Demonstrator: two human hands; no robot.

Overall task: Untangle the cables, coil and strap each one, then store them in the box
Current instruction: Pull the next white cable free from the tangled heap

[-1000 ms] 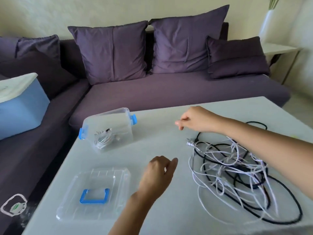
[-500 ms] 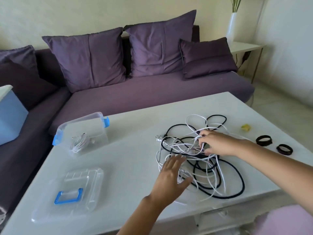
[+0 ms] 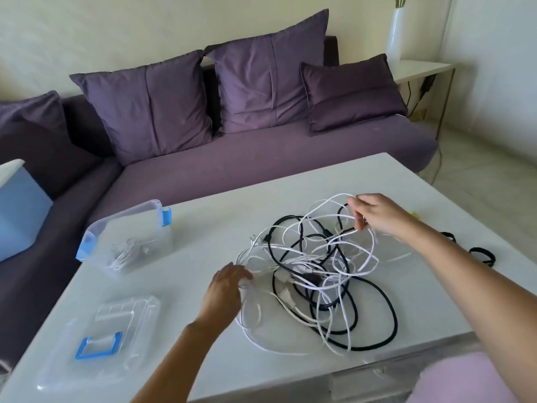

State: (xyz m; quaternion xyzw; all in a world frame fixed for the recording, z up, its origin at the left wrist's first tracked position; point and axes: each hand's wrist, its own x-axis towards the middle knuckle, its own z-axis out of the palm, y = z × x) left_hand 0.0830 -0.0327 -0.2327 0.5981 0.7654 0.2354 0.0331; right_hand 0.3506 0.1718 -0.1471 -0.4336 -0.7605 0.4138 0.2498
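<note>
White-and-black cables (image 3: pixel 313 266) lie tangled: untangling step. My right hand (image 3: pixel 377 216) pinches a white loop; my left hand's (image 3: pixel 226 289) grip I cannot tell. Next, draw one free.

A person's left hand (image 3: pixel 225 289) and right hand (image 3: pixel 377 215) are seen bare, with both forearms (image 3: pixel 453 266) uncovered as far as the frame's edge, while blurred pale pink fabric (image 3: pixel 465 379), seemingly the person's clothing, fills the lower right corner.
</note>
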